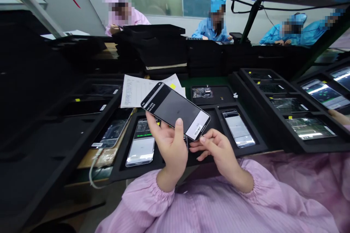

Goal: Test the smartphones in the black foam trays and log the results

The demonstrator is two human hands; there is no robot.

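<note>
My left hand [171,145] grips a smartphone [175,110] from below, thumb resting on its lit grey screen, the phone tilted with its top end to the upper left. My right hand [216,149] is beside it with curled fingers, fingertips touching the phone's lower right corner near a white label. Both arms wear pink striped sleeves. Under the hands sits a black tray [216,111] holding other phones, one [140,142] at left and one [238,128] at right, screens lit.
A printed sheet of paper [136,91] lies behind the phone. Black trays with phones run along the right [298,116] and left [90,105]. Stacked black trays [158,47] form a wall at the back; several people in blue and pink coats work beyond it.
</note>
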